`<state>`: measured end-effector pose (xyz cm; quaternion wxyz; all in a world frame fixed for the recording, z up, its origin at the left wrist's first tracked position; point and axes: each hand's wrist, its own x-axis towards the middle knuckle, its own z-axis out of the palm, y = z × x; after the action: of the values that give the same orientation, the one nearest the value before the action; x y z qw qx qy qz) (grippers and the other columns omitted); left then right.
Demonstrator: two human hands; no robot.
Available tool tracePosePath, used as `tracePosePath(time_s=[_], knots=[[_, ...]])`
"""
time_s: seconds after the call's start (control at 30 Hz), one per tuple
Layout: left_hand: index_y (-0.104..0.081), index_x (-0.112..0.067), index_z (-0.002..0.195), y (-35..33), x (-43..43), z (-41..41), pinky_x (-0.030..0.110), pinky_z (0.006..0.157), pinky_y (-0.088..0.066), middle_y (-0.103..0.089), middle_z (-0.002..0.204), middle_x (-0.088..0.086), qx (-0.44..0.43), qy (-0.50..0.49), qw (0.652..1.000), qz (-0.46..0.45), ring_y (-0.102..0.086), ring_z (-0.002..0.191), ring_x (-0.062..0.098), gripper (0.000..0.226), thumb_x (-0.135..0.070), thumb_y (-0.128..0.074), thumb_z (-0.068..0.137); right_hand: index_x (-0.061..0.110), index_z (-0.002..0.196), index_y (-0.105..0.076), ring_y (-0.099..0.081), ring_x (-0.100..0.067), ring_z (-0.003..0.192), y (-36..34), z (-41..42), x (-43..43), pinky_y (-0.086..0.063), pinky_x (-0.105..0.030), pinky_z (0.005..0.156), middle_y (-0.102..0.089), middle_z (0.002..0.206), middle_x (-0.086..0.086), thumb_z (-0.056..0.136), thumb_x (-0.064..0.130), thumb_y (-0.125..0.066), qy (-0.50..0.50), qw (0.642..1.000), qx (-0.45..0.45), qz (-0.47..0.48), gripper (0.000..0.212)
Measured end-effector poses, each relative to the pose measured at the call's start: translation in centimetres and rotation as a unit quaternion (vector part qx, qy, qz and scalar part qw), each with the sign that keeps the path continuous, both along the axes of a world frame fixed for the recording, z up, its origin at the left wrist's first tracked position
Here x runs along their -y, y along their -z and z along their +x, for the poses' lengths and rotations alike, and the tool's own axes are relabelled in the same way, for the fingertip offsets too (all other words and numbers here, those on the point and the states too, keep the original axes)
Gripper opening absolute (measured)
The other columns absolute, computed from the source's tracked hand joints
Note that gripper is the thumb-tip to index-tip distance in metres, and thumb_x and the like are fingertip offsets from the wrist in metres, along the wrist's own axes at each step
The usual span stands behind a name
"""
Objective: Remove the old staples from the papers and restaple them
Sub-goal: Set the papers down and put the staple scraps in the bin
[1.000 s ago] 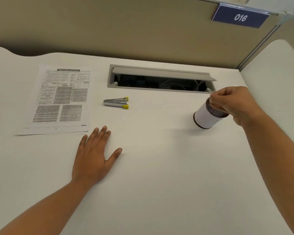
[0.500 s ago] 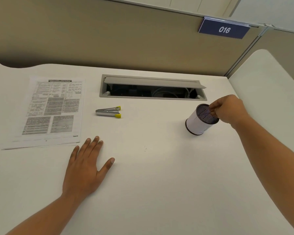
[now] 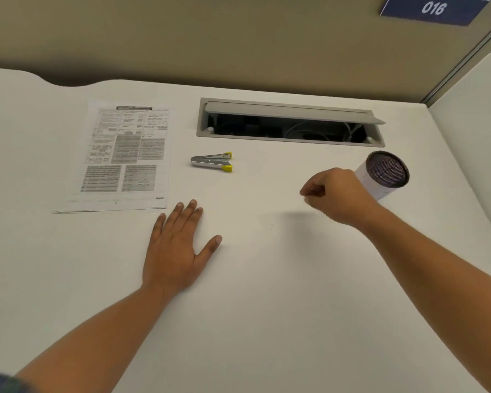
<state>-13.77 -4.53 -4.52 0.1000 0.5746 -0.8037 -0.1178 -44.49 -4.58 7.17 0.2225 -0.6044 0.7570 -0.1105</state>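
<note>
White desk (image 3: pixel 267 307): wide bare stretch across the near half and between the two hands; wavy back edge at left, straight back edge against the tan partition (image 3: pixel 210 38).
Papers (image 3: pixel 125 154): printed stack, flat, far left, square to the desk; near edge just beyond the left fingertips, not touching.
Staple tool (image 3: pixel 211 162): silver, yellow tips pointing right; lies alone between the papers and the cable hatch (image 3: pixel 291 123), apart from both hands.
Cable hatch: grey slot at the back, lid propped open, cords inside.
Cup (image 3: pixel 386 174): white-wrapped mesh cup, far right, just behind the right hand; wrist covers its lower left.
Speck (image 3: pixel 271 224): tiny, pale, on the desk between the hands; too small to say if it is a staple.
Left hand (image 3: pixel 176 251): palm flat on the desk, fingers straight and together, thumb spread right, forearm running in from lower left; holds nothing.
Right hand (image 3: pixel 338 194): raised over the desk, shadow below it, knuckles up, fingers curled in with tips meeting the thumb toward the left; cannot tell if anything is pinched.
Right edge: second white desk (image 3: pixel 471 123) beyond a metal divider post.
Sign (image 3: pixel 432 9): blue, reads 016, top right.
</note>
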Motion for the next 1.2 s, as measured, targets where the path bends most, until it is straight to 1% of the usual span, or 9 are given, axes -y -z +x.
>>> tracePosePath(time_s=[0.07,0.17,0.3,0.47,0.63,0.8,0.97,1.07,1.2], knots=[[-0.034,-0.023,0.150,0.0,0.0,0.0,0.040,0.123,-0.010,-0.025,0.162,-0.009,-0.004,0.000,1.000,0.001,-0.015,0.151,0.010,0.078,-0.072,-0.024,0.090,0.014,0.101,-0.075,-0.068,-0.016,0.088,1.8,2.2,-0.4,-0.054,-0.025,0.079,-0.074,0.097,-0.002,0.087,0.010,-0.068,-0.042,0.998,-0.008,0.035,0.016],[-0.034,-0.023,0.150,0.1,0.0,0.0,0.040,0.123,-0.010,-0.025,0.162,-0.009,-0.007,0.000,1.000,0.002,-0.014,0.151,0.010,0.077,-0.071,-0.025,0.090,0.014,0.107,-0.073,-0.067,-0.021,0.093,3.9,3.8,-0.3,-0.055,-0.033,0.087,-0.072,0.103,-0.003,0.085,0.014,-0.071,-0.071,0.994,-0.039,0.068,0.021],[-0.033,-0.024,0.150,0.1,0.0,0.1,0.040,0.123,-0.009,-0.023,0.162,-0.010,-0.007,-0.001,1.000,0.003,-0.013,0.151,0.010,0.077,-0.071,-0.025,0.090,0.013,0.092,-0.070,-0.066,-0.029,0.088,5.0,4.5,0.1,-0.056,-0.036,0.078,-0.069,0.097,-0.006,0.081,0.022,-0.075,-0.087,0.988,-0.085,0.096,0.015],[-0.032,-0.024,0.150,0.0,0.0,0.0,0.040,0.123,-0.008,-0.023,0.162,-0.009,-0.008,-0.001,1.000,0.004,-0.013,0.151,0.010,0.077,-0.071,-0.025,0.090,0.016,0.104,-0.070,-0.065,-0.029,0.092,5.0,5.3,0.3,-0.056,-0.037,0.081,-0.068,0.106,-0.007,0.085,0.024,-0.072,-0.097,0.984,-0.116,0.093,0.021],[-0.031,-0.024,0.151,0.0,0.0,0.0,0.039,0.123,-0.008,-0.022,0.162,-0.010,-0.007,0.001,1.000,0.004,-0.012,0.151,0.010,0.077,-0.072,-0.023,0.090,0.014,0.102,-0.071,-0.066,-0.029,0.090,4.9,5.9,0.6,-0.057,-0.036,0.079,-0.069,0.102,-0.008,0.088,0.021,-0.069,-0.109,0.980,-0.138,0.098,0.015],[-0.032,-0.024,0.150,0.0,0.0,0.0,0.039,0.123,-0.008,-0.023,0.162,-0.009,-0.007,0.000,1.000,0.002,-0.013,0.151,0.010,0.076,-0.071,-0.025,0.091,0.012,0.089,-0.072,-0.067,-0.029,0.081,4.9,5.9,0.8,-0.059,-0.038,0.073,-0.071,0.091,-0.009,0.085,0.017,-0.068,-0.093,0.982,-0.129,0.105,0.008],[-0.032,-0.024,0.150,0.0,0.0,0.0,0.039,0.123,-0.007,-0.022,0.162,-0.009,-0.004,0.000,1.000,0.003,-0.013,0.151,0.011,0.077,-0.071,-0.024,0.090,0.008,0.085,-0.069,-0.068,-0.030,0.075,5.2,6.0,0.6,-0.060,-0.037,0.066,-0.071,0.084,-0.010,0.082,0.013,-0.061,-0.079,0.982,-0.133,0.110,0.011],[-0.032,-0.024,0.150,0.1,0.0,0.0,0.039,0.123,-0.007,-0.022,0.162,-0.010,-0.003,0.001,1.000,0.003,-0.013,0.151,0.011,0.077,-0.072,-0.024,0.090,0.007,0.082,-0.066,-0.067,-0.030,0.073,5.3,6.1,0.4,-0.056,-0.035,0.062,-0.070,0.081,-0.009,0.078,0.012,-0.057,-0.078,0.981,-0.131,0.116,0.011],[-0.032,-0.024,0.150,0.1,0.0,0.0,0.039,0.123,-0.008,-0.023,0.162,-0.009,-0.003,0.000,1.000,0.002,-0.013,0.151,0.010,0.076,-0.071,-0.025,0.090,0.009,0.077,-0.062,-0.065,-0.027,0.071,5.5,6.0,0.5,-0.053,-0.032,0.059,-0.068,0.079,-0.007,0.076,0.017,-0.059,-0.072,0.982,-0.103,0.139,0.009]])
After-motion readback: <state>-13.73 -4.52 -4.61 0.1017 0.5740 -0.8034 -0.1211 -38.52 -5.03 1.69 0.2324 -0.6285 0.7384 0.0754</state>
